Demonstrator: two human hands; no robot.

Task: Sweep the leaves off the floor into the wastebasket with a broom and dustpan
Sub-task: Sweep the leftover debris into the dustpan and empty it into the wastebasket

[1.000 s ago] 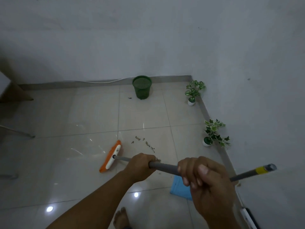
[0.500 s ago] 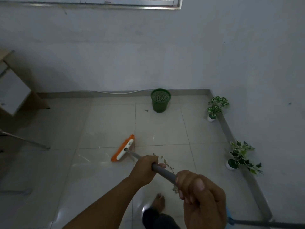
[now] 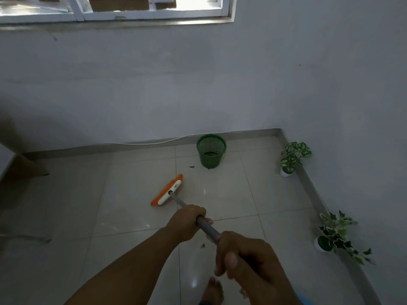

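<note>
Risk: I see both hands, left point(image 3: 189, 222) and right point(image 3: 246, 259), clenched round broom point(image 3: 168, 191); stray leaf point(image 3: 191, 166) beside wastebasket point(image 3: 211, 150) easily overshot.

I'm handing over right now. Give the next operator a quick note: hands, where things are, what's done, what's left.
Left hand: shut on the grey broom handle, lower down.
Right hand: shut on the same handle, nearer the body.
Orange-and-white broom head: on the tiled floor, short of the green mesh wastebasket by the wall.
Done: some debris appears to lie in the basket.
Left: one leaf near the basket, bits near the hands. Only a blue edge shows bottom right, possibly the dustpan.
</note>
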